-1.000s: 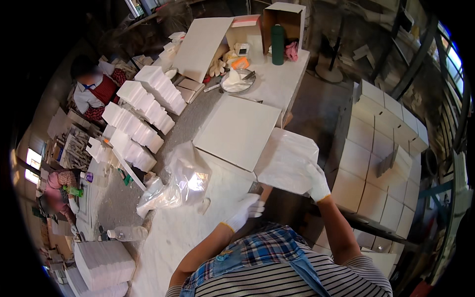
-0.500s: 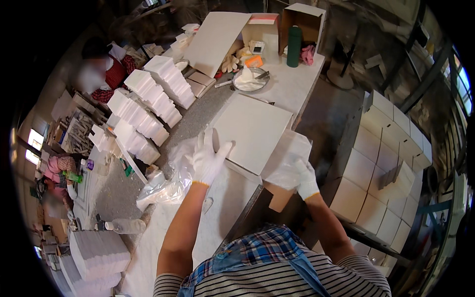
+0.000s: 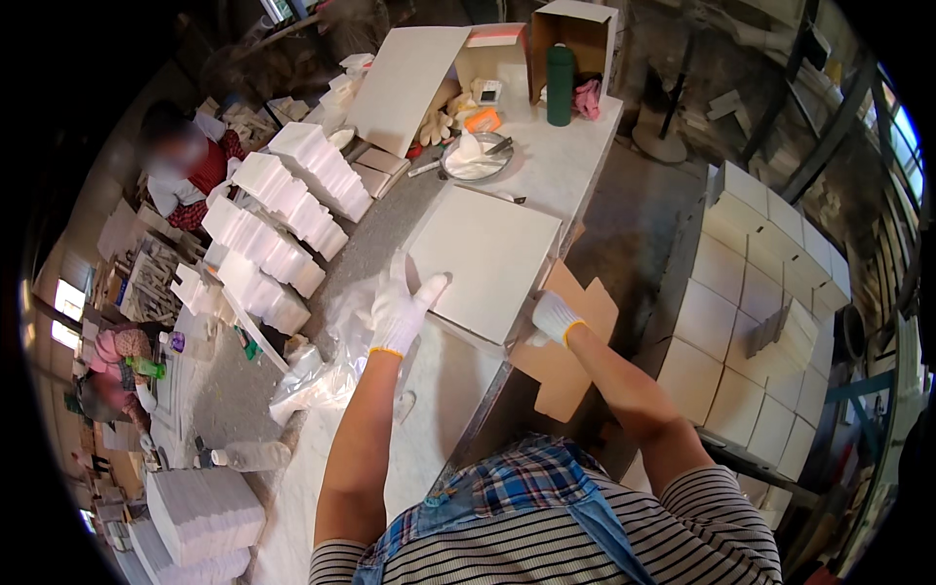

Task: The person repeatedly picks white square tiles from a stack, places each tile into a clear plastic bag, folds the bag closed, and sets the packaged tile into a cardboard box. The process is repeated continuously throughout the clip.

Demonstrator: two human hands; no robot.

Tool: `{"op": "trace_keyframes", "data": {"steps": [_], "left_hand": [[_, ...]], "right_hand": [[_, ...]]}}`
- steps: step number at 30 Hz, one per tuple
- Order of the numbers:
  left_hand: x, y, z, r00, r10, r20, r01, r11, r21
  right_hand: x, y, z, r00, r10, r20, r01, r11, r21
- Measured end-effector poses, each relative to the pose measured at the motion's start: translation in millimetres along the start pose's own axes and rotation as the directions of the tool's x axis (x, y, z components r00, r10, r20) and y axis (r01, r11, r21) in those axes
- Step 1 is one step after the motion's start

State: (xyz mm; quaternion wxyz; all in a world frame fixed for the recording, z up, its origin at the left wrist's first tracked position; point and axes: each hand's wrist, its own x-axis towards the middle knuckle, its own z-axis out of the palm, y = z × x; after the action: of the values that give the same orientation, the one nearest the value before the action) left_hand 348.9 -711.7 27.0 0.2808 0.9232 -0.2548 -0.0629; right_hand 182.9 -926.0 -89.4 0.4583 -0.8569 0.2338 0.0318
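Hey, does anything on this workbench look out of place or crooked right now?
Mostly one thing: the flattened brown cardboard box hangs off the table's right edge, held only by the right hand. The left hand presses on the white square box. A crumpled clear plastic bag lies loose beside it.

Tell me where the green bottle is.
In the head view the green bottle stands upright at the table's far end, right of centre, just in front of the open cardboard box and beside a pink cloth.

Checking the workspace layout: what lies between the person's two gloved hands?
In the head view, the near edge of the white flat box spans the stretch between the left hand and the right hand, both touching it.
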Motion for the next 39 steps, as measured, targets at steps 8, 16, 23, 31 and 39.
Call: {"op": "trace_keyframes", "data": {"steps": [8, 16, 23, 31, 39], "left_hand": [[-6.1, 22.2, -10.4, 0.997, -0.017, 0.07, 0.018, 1.0, -0.011], [-21.3, 4.9, 9.1, 0.98, 0.013, -0.197, 0.025, 0.982, 0.186], [-94.8, -34.2, 16.9, 0.88, 0.134, -0.455, -0.157, 0.988, -0.013], [-226.1, -58.3, 6.6, 0.944, -0.266, -0.194, 0.192, 0.923, -0.333], [-302.9, -90.3, -13.0, 0.869, -0.461, -0.18, 0.335, 0.815, -0.472]], "right_hand": [[3.0, -19.0, -31.6, 0.947, 0.12, 0.298, 0.127, 0.712, -0.69], [-87.6, -94.9, -38.9, 0.955, 0.111, 0.275, 0.047, 0.859, -0.509], [-135.8, -99.1, -10.0, 0.722, 0.047, 0.69, 0.202, 0.94, -0.275], [-111.0, -161.5, 50.0, 0.853, -0.365, 0.372, 0.419, 0.905, -0.073], [-46.5, -246.7, 153.1, 0.558, -0.811, 0.176, 0.812, 0.49, -0.318]]}}
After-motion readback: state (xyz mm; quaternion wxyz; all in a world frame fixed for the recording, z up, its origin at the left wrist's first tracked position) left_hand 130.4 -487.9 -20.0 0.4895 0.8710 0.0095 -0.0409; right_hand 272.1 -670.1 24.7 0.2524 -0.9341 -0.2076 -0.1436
